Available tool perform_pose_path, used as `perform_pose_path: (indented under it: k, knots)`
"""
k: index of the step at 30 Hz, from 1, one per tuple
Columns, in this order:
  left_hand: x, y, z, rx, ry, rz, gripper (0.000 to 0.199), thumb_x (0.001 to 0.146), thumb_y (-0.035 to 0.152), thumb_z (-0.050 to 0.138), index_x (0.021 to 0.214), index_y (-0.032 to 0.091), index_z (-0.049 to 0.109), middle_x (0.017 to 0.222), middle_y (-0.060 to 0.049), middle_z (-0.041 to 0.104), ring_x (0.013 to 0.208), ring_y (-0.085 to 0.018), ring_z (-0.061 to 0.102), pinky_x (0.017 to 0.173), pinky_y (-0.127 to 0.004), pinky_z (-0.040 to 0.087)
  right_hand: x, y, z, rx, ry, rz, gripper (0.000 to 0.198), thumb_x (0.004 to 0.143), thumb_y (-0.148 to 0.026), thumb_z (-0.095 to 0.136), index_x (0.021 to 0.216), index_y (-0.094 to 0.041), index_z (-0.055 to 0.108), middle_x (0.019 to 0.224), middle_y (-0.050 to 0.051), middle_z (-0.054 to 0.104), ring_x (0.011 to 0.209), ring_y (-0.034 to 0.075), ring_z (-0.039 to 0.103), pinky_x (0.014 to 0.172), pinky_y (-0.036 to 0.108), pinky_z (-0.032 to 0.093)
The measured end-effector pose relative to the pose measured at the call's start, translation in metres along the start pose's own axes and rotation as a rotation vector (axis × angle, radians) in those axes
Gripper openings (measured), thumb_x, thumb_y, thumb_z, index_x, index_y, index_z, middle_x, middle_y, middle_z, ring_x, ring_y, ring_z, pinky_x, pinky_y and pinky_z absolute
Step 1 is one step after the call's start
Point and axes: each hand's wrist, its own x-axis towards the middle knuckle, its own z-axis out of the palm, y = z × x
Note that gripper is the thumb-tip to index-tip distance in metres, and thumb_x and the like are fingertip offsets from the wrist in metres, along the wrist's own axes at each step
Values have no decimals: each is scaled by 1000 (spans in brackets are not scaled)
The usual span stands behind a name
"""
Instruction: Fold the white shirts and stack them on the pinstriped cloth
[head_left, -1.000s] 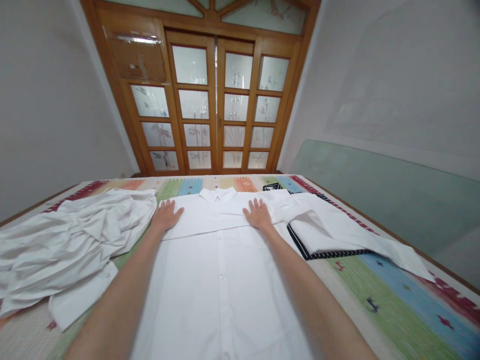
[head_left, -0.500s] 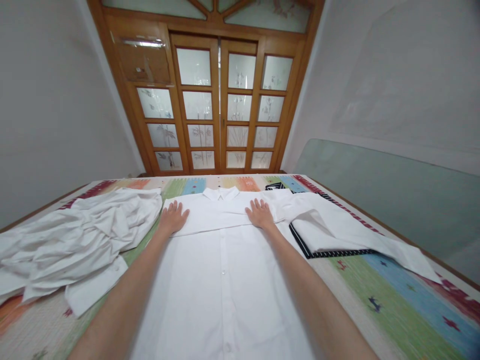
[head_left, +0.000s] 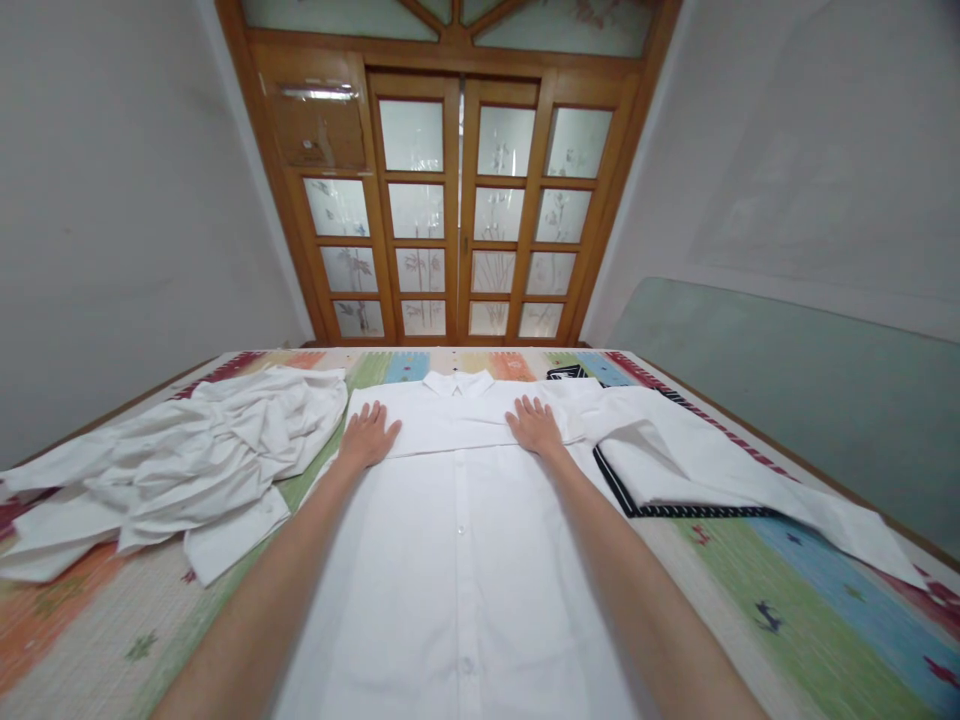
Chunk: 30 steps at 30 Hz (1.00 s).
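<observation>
Left hand is flat on the cloth, fingers spread wide and gripping nothing, and the right hand does the same a bit further over. Both press on the white button-front cotton shirt, which lies face up and spread out on the striped multicolour woven bed cover. The hands sit on a folded band of white fabric laid straight across the chest, just below the small white collar that lies beyond the fingertips.

As far as I can judge, it's early going: that cross band looks like a sleeve already folded over and being pressed down, the body under my forearms is smooth and neat, and the lower part of the shirt is not folded at all yet. The other sleeve I can't make out.

The shirt itself looks clean and crisp, with a row of small buttons down the middle and hardly a wrinkle.

Out past the left hand there's a crumpled heap of white garments. Past the right hand sits a folded white cloth with a dark dotted trim, with another white piece draped over it. Straight ahead beyond the bed is a wooden door with frosted glass panes.
</observation>
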Motion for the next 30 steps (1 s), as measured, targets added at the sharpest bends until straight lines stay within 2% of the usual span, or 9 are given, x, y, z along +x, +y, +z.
perform_pose_path:
  k: [12, 23, 26, 28, 30]
  knots:
    - [-20, 10, -4, 24, -6, -12, 65, 99, 45, 21, 148, 4, 33, 156, -18, 29, 147, -30, 22, 117, -48, 22, -1, 0, 2, -13, 19, 4, 62, 101, -43, 16, 154, -13, 26, 161, 10, 19, 147, 28, 17, 117, 44, 12]
    - [-67, 25, -11, 12, 43, 64, 57, 98, 40, 26, 145, 11, 41, 154, -15, 37, 144, -26, 31, 115, -44, 28, -4, 0, -1, 1, 59, -3, 60, 100, -40, 19, 151, -12, 33, 159, 12, 27, 145, 28, 22, 115, 43, 15]
    - [-79, 39, -19, 56, 125, -11, 50, 97, 35, 29, 131, 10, 57, 139, -20, 55, 132, -28, 49, 105, -43, 39, -3, 0, 0, 0, 70, -5, 59, 100, -40, 20, 150, -13, 35, 158, 12, 28, 145, 27, 23, 115, 43, 15]
    - [-85, 50, -25, 71, 120, -54, 51, 97, 32, 27, 112, 8, 69, 115, -23, 68, 113, -30, 62, 90, -42, 48, -2, 1, 2, -7, 74, -3, 58, 100, -40, 20, 149, -13, 36, 158, 12, 29, 144, 27, 24, 114, 44, 16]
    - [-90, 62, -31, 71, 82, -62, 53, 96, 29, 26, 96, 9, 75, 94, -23, 72, 96, -30, 69, 78, -41, 50, -1, 1, 2, -9, 80, 2, 57, 100, -39, 21, 149, -14, 36, 158, 12, 30, 144, 27, 25, 114, 43, 16]
